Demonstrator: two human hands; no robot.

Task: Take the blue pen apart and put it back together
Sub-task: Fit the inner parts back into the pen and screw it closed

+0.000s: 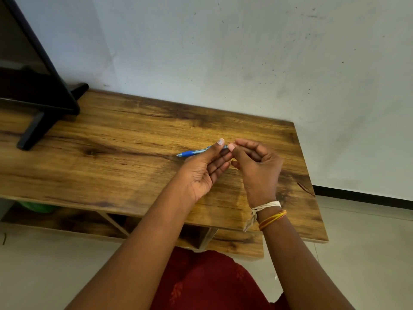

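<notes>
The blue pen (194, 152) is held level above the wooden table (125, 139), its tip pointing left. It has a blue grip section and a clear bluish barrel. My left hand (204, 170) pinches the barrel between thumb and fingers, palm turned up. My right hand (257, 166) meets it at the pen's right end, fingers curled around that end. The rear of the pen is hidden behind both hands' fingers, so I cannot tell whether any part has come off.
A black screen on a stand (38, 95) occupies the table's left end against the wall. The table's right edge (312, 180) lies just beyond my right hand. A lower shelf (234, 242) and a green object (38, 208) sit under the tabletop.
</notes>
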